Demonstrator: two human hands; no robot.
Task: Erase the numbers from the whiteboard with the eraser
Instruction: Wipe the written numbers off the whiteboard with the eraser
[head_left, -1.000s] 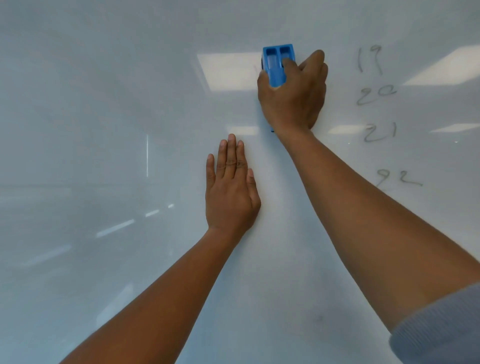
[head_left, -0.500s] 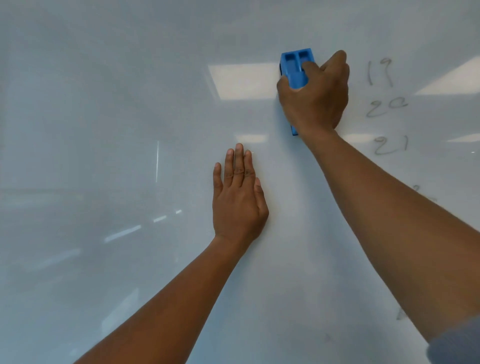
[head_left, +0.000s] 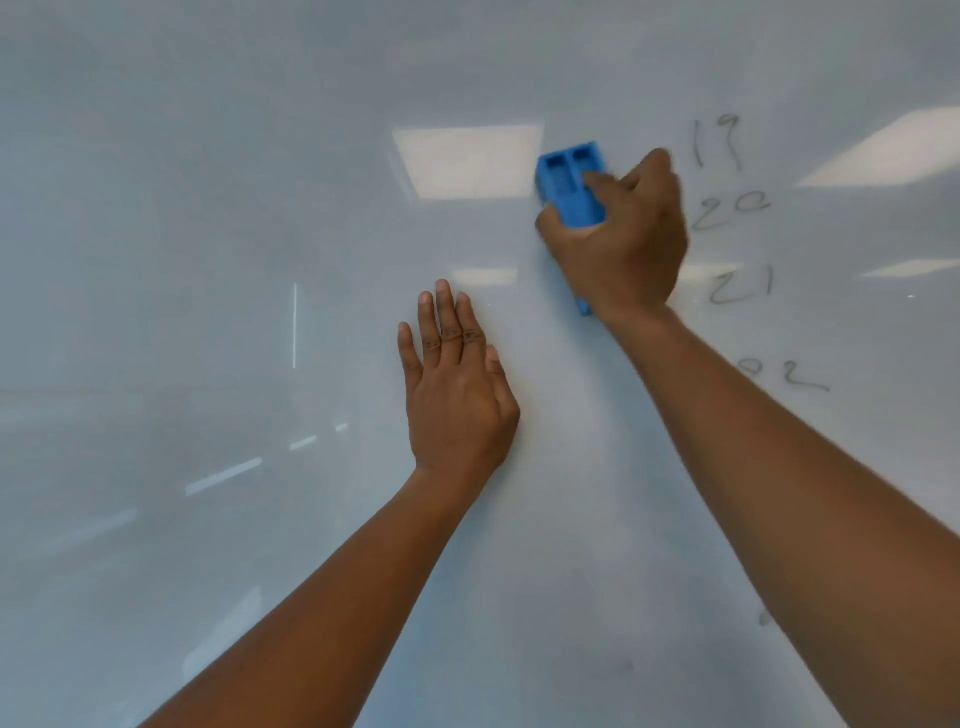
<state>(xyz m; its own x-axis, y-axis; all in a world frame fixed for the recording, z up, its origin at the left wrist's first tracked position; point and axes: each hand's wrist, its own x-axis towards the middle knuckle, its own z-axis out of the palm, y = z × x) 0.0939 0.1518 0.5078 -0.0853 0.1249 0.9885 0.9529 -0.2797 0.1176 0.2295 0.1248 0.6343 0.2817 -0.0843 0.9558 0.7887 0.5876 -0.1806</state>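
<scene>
R hand (head_left: 621, 249) grips blue eraser (head_left: 571, 184) vs whiteboard (head_left: 208, 260), approx 1 o'clock from frame centre. L hand (head_left: 457, 384) lies flat on board, fingers straight, at 7 o'clock from eraser. Numbers 19 (head_left: 717, 143), 20 (head_left: 732, 210), 21 (head_left: 743, 288) stacked just at 3 o'clock of R hand; fourth number (head_left: 784, 376) part hidden by forearm.

A glossy white whiteboard (head_left: 208, 312) fills the view, its surface mirroring rectangular ceiling light panels. Handwritten dark marker numbers (head_left: 732, 208) run in a column down its right side: 19 at the top, then 20, 21 and 22 below. A blue plastic block eraser (head_left: 574, 187) is pressed against the board just left of 19 and 20, gripped by the right hand (head_left: 628, 244). The left hand (head_left: 457, 395) lies flat on the board, fingers straight, lower and to the left of the eraser.
</scene>
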